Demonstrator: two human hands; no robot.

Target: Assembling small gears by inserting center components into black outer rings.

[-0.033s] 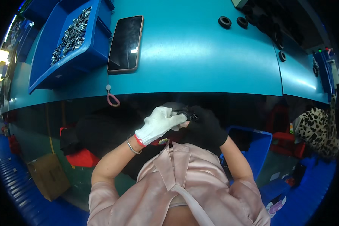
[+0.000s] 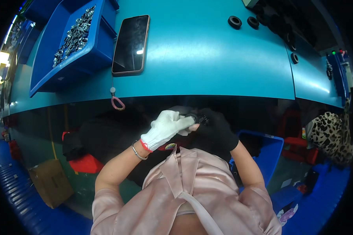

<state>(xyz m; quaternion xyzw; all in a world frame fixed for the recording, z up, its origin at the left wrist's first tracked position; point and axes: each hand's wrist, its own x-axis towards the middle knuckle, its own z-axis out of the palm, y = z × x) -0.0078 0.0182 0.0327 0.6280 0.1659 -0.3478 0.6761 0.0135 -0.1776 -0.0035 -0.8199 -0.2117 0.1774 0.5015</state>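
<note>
In front of my body, below the table's near edge, my two hands meet. My left hand (image 2: 168,126) wears a white knitted glove with a red cuff. Its thumb and fingers are closed on a small black ring-shaped part (image 2: 191,116). From the right, my right hand (image 2: 217,131), in a black glove with a bare fingertip showing, is closed at the same part. The dark glove hides most of its fingers and some of the part. Similar black rings (image 2: 235,22) lie at the far right of the table.
A turquoise table (image 2: 208,70) spans the view ahead. On it are a blue bin (image 2: 102,51) of shiny metal clamps and a phone (image 2: 130,45) with a pink strap loop (image 2: 117,103) hanging over the edge. A blue crate (image 2: 276,150) stands low at my right, a cardboard box (image 2: 51,183) at lower left.
Both hands stay together on the black ring-shaped part. My fingers have shifted very slightly around it, and my right hand has moved a touch to the right.
</note>
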